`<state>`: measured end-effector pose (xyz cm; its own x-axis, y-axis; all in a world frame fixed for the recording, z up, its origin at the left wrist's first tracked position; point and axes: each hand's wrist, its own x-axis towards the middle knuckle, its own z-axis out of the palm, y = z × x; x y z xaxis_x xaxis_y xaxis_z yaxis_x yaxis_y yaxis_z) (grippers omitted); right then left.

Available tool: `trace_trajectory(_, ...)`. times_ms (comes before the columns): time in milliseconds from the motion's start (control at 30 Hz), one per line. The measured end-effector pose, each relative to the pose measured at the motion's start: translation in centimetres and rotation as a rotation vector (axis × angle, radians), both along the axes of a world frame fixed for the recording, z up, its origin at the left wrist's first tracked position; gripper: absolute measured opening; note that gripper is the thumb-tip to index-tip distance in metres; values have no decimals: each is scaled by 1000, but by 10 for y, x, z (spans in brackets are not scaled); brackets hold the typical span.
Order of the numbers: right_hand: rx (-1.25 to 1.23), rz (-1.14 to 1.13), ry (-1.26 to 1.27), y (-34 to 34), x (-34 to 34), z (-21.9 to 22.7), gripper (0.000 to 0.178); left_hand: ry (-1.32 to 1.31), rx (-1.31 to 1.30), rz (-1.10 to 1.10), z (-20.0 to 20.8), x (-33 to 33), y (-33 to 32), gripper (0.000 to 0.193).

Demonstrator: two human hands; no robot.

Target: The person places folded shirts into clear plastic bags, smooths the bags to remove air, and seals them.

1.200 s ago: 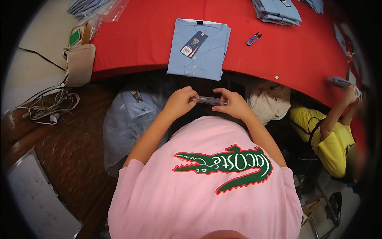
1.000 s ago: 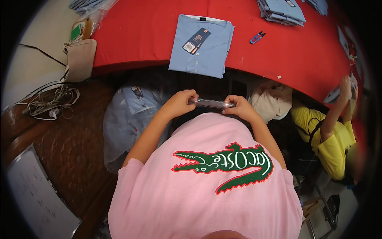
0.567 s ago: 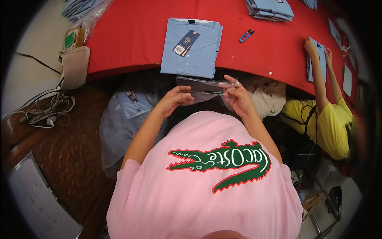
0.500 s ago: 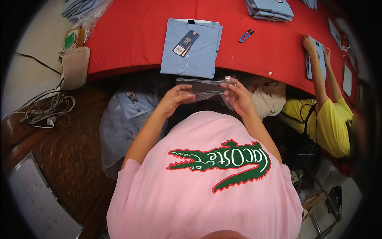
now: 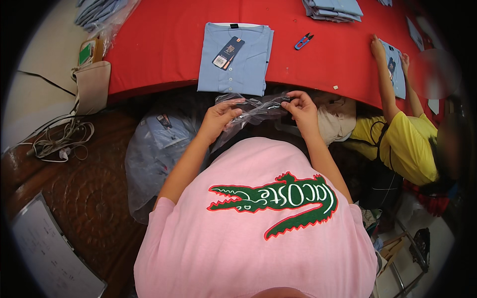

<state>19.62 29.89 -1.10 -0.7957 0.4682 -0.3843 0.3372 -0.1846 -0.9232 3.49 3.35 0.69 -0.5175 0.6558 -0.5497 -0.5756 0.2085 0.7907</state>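
Note:
A clear plastic bag [image 5: 256, 110] stretches between my two hands, just off the near edge of the table. My left hand [image 5: 218, 119] pinches one end of it between thumb and fingers. The other end is gripped by the fingertips of my right hand [image 5: 302, 110]. Beyond the bag, a folded light-blue buttoned shirt [image 5: 248, 59] lies flat at the table's edge. A dark hang tag [image 5: 228, 53] with a white label rests on its front. Neither hand touches the shirt.
The red-covered table [image 5: 164, 44] bears blue thread snips [image 5: 303, 41] and a stack of folded shirts [image 5: 333, 10]. At right, a person in yellow [image 5: 410, 144] handles another blue shirt [image 5: 392, 64]. A large plastic bag of shirts [image 5: 159, 154] stands left of me; coiled cables [image 5: 62, 136] lie farther left.
The plastic bag has gone from a flat, straight band to a twisted, bunched, wider shape. Both hands still hold it. The other person's hands have shifted slightly over their shirt.

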Motion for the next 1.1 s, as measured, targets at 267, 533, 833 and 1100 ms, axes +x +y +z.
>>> trace_trajectory(267, 81, 266, -103, -36, 12, 27, 59, 1185, -71, -459, -9, 39, 74, 97)
trace_trajectory(533, -66, -140, 18, -10, 62, -19, 46, 660, 172, -1042, -20, 55, 127, 114)
trace_trajectory(833, 914, -163, 22, -3, 88, 10, 63, -98, 422, -726, -26, 74, 173, 116)
trace_trajectory(1100, -45, -311, 285, 47, 123, 26, 45, 1166, 207, -534, 2, 41, 186, 91)
